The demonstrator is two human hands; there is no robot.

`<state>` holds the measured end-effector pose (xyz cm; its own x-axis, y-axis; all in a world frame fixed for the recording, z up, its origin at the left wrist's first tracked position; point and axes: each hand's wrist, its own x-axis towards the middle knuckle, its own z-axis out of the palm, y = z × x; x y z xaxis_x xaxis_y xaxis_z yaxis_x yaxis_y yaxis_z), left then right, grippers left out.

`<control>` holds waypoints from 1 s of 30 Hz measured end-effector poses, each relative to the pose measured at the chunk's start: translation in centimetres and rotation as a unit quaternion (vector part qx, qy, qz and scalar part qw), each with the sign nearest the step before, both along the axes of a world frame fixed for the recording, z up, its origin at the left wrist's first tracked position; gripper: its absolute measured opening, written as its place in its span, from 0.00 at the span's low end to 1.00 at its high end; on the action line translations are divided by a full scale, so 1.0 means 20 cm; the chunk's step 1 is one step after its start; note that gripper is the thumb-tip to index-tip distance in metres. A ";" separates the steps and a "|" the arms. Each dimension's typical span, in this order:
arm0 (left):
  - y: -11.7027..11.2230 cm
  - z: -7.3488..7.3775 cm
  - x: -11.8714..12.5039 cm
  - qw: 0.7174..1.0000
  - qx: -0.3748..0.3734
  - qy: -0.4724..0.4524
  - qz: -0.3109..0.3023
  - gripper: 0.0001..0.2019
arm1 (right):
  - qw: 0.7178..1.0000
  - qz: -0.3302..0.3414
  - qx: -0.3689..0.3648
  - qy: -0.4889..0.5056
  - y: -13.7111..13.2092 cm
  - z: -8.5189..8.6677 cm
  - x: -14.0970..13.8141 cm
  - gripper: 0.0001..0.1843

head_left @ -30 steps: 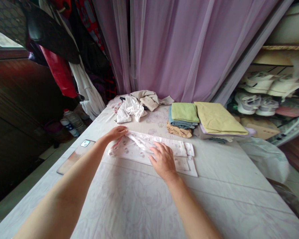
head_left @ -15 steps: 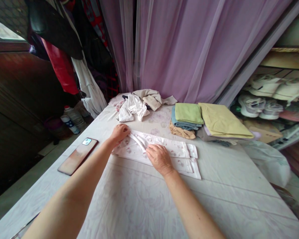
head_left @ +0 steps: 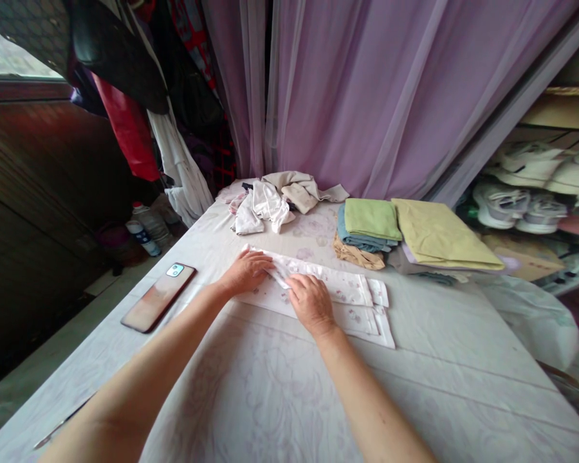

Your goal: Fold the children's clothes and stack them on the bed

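Note:
A white garment with a small pink print (head_left: 347,299) lies folded lengthwise into a long strip on the bed (head_left: 270,399). My left hand (head_left: 247,271) lies on its left end, fingers together and pointing right. Just beside it, my right hand (head_left: 310,300) presses flat on the middle of the strip, fingers stretched out. The two hands nearly touch. The strip's right end, with two cuffs, lies free.
A phone (head_left: 158,296) lies face down at the bed's left edge. Crumpled white and beige clothes (head_left: 275,199) sit at the far end. Folded green, blue and yellow stacks (head_left: 400,235) stand at the right. Clothes hang at the left, a purple curtain behind.
My left hand has slid right along the garment's left end toward my right hand, flattening the bunched fold. The right hand has edged slightly left. The view shifted a little.

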<state>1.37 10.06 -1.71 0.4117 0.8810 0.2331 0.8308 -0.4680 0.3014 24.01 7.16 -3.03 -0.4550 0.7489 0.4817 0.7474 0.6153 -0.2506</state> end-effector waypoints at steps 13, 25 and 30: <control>0.01 0.03 0.10 0.999 0.026 -0.030 0.004 0.15 | 0.987 -0.022 -0.002 0.157 0.07 -0.05 0.00 0.17; 0.17 0.09 0.13 0.994 -0.095 -0.052 0.029 0.14 | 0.984 -0.130 0.072 0.102 0.01 0.06 0.01 0.08; 0.18 0.08 0.12 0.990 -0.112 -0.084 0.027 0.16 | 0.978 -0.154 0.047 0.131 0.07 0.03 -0.04 0.09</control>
